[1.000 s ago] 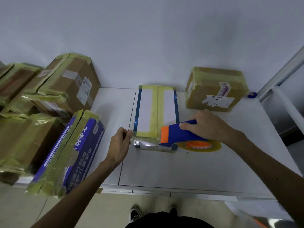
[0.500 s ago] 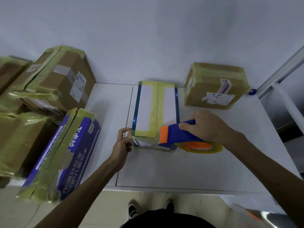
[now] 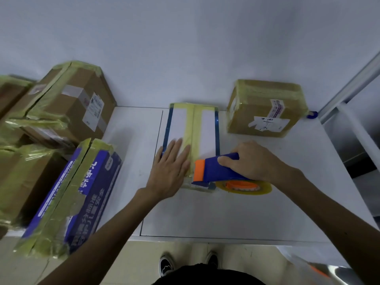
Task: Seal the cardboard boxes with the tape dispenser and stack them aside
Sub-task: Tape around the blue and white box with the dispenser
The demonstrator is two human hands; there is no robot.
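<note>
A flat white box [image 3: 207, 128] with blue edges lies in the middle of the white table [image 3: 246, 214], a strip of yellowish tape running down its centre. My left hand [image 3: 169, 171] rests flat on the near left part of its top, fingers straight. My right hand [image 3: 251, 161] grips the blue and orange tape dispenser [image 3: 213, 169] at the box's near right corner; its tape roll [image 3: 244, 186] hangs below my hand. A taped brown box [image 3: 265, 108] stands at the back right of the table.
Several taped boxes are piled at the left: a brown one [image 3: 72, 103] at the back, a blue printed one [image 3: 78, 194] leaning at the table's edge. A white wall rises behind the table. A metal frame [image 3: 349, 95] stands on the right.
My left hand has left the box's near left corner and now lies flat on its top. The dispenser and right hand have barely moved.
</note>
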